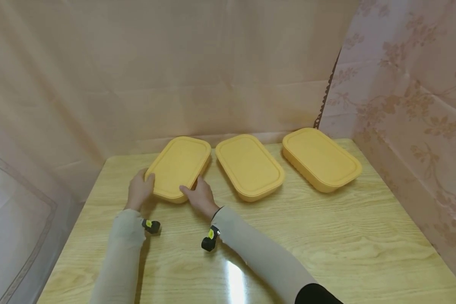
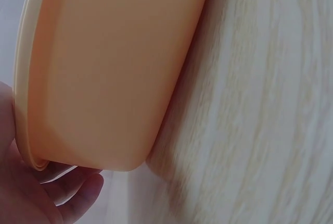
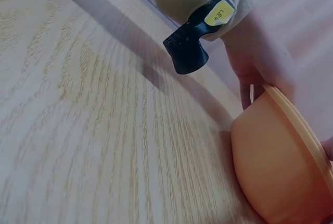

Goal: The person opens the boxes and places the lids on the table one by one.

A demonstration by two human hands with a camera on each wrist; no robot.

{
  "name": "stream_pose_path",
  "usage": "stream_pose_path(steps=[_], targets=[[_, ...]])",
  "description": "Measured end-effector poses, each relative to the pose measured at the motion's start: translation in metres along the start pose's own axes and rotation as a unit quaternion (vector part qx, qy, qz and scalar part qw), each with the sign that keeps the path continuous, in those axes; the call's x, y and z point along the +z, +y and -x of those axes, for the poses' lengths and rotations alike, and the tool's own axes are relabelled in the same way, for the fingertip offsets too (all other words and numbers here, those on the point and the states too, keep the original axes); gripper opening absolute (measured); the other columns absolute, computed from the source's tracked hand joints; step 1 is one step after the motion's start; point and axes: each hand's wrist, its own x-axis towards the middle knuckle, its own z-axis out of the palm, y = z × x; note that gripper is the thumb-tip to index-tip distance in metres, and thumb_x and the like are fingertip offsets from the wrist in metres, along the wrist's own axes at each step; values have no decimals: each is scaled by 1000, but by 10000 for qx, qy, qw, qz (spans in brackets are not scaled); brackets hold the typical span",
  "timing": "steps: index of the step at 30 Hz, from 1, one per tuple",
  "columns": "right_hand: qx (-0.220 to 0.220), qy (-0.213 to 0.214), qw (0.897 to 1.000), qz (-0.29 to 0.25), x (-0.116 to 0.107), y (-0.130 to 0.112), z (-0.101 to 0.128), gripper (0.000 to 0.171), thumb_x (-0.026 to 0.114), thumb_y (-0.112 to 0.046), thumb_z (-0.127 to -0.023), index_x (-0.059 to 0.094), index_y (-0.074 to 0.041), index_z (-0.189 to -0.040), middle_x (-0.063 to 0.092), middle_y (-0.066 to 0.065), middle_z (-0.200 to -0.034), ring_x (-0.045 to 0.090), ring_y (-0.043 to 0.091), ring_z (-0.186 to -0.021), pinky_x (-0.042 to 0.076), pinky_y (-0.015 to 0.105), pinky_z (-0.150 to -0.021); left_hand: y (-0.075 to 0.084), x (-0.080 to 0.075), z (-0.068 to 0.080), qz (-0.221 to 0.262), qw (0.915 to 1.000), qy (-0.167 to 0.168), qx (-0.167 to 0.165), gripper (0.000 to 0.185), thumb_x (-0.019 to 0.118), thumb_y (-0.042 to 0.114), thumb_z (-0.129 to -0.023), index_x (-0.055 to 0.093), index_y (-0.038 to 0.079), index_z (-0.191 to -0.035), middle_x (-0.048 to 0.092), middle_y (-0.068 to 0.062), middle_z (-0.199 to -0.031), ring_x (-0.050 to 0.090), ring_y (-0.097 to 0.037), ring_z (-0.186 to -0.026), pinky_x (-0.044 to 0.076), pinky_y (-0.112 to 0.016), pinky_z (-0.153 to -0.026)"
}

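Boxes [image 1: 250, 167] line our desk's [image 1: 327, 236] far edge. Left hand [image 1: 139, 190] and right hand [image 1: 202, 197] part-curled, we grip the leftmost box [image 1: 180, 166].

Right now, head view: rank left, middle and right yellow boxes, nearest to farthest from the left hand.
1. Left box: touching the left hand, at its left side.
2. Middle box: centre.
3. Right box: near the table's far right corner.
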Motion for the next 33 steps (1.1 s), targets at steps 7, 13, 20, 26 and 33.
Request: stream_pose_path(steps=[7,13,20,26,33], targets=[[-103,179,9997,103,0,-3,1,79,63,-40,-93,31,7,-148,43,23,-148,42,35,-138,38,44,-113,1,1,1,157,9998,70,-67,57,33,32,-103,31,-3,-149,39,-30,-148,42,-46,-133,35,-56,-112],[-110,333,9993,106,2,-3,2,68,63,-36,-93,40,5,-142,52,21,-135,50,33,-128,44,45,-106,0,4,2,307,9992,206,-131,56,36,31,-102,35,-1,-148,41,-29,-147,44,-44,-132,35,-55,-112],[-237,389,9989,147,1,-2,1,59,63,-34,-93,47,3,-136,55,18,-132,53,32,-125,45,44,-104,1,5,5,318,9988,335,-151,55,39,31,-102,37,-1,-147,44,-29,-145,47,-44,-129,38,-54,-110],[-369,496,9981,-69,-7,-4,-1,42,63,-24,-91,54,-5,-128,59,11,-123,57,23,-116,47,38,-101,6,7,11,261,9987,421,-97,54,41,32,-102,40,-1,-145,49,-29,-140,54,-43,-120,44,-54,-104],[-476,476,9976,132,-17,-6,-6,44,63,-24,-90,55,-4,-128,60,12,-120,58,24,-113,48,37,-100,14,9,16,467,9970,573,-227,51,44,30,-102,43,0,-143,52,-27,-139,57,-41,-116,46,-52,-102]])
